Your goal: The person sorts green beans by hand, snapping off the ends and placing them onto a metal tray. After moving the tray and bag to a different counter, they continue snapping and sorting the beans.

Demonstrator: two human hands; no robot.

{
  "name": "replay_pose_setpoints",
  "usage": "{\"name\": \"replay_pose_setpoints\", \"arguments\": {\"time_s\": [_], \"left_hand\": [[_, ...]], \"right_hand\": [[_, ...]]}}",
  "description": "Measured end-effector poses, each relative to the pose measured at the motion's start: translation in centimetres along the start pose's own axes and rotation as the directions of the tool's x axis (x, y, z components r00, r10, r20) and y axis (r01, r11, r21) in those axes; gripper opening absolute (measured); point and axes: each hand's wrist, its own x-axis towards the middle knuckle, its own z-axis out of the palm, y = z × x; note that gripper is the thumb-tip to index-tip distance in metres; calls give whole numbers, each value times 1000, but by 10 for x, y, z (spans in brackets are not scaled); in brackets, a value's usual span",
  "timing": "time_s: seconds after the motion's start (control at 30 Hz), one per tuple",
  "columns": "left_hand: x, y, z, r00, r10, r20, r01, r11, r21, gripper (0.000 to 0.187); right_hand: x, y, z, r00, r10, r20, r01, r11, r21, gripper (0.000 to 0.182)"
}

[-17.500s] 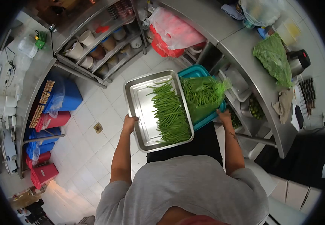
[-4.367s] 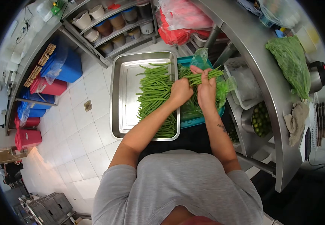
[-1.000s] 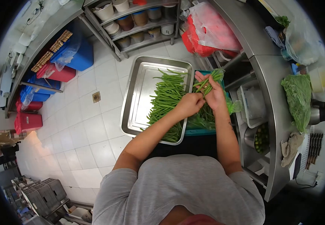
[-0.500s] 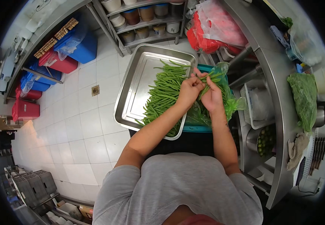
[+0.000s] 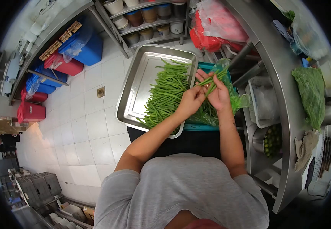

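Far left of the fingers, a red bin (image 5: 33, 112) bears a small pale label, its writing too small to read; no brand is legible elsewhere. Just left of the fingers, the metal tray (image 5: 139, 86) holds a thick row of green beans (image 5: 167, 87). The left hand (image 5: 191, 100) pinches narrowly at the near end of a small bunch (image 5: 211, 81); the right hand (image 5: 219, 96), palm up with fingers partly spread, holds that bunch beneath its thumb. The step seems to be evening up a handful; the next move likely calls for keeping the stems parallel. Below the fingers and to their right are a teal tray (image 5: 203, 128) and green plastic bag (image 5: 239, 102).
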Motion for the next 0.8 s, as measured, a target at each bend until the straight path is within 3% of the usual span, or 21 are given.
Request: {"name": "replay_pose_setpoints", "arguments": {"time_s": [0.1,0.13,0.2,0.3,0.33,0.43,0.53,0.63,0.73,0.8], "left_hand": [[-8,-6,-1,999,-35,14,35,999,42,11],[-9,-6,0,987,4,160,-46,966,255,13],[-11,-2,1,896,-15,444,-280,756,591,15],[-15,14,8,887,-16,461,-248,826,506,20],[-12,18,11,938,205,279,-309,860,406,14],[14,43,9,886,461,-50,-424,849,315,9],[44,29,10,819,573,-30,-534,780,327,14],[52,19,11,797,604,6,-557,731,393,12],[44,15,11,870,486,86,-452,715,532,12],[35,19,5,915,402,37,-376,814,444,12]], "right_hand": [[0,-11,-3,1000,-11,-15,11,1000,-26,20],[2,-14,-2,1000,-22,-18,21,999,-36,20],[4,-22,-1,999,-45,-24,43,998,-54,20],[8,-34,-2,996,-80,-41,76,992,-101,20],[8,-37,-1,996,-77,-40,72,991,-114,20],[8,-35,6,995,-89,-50,72,959,-274,19],[12,-25,1,991,-86,-104,39,923,-383,22],[11,-22,4,989,-72,-128,17,923,-384,24],[8,-19,6,986,4,-167,-57,947,-317,23],[8,-18,-3,991,7,-135,-42,965,-259,22]]}}
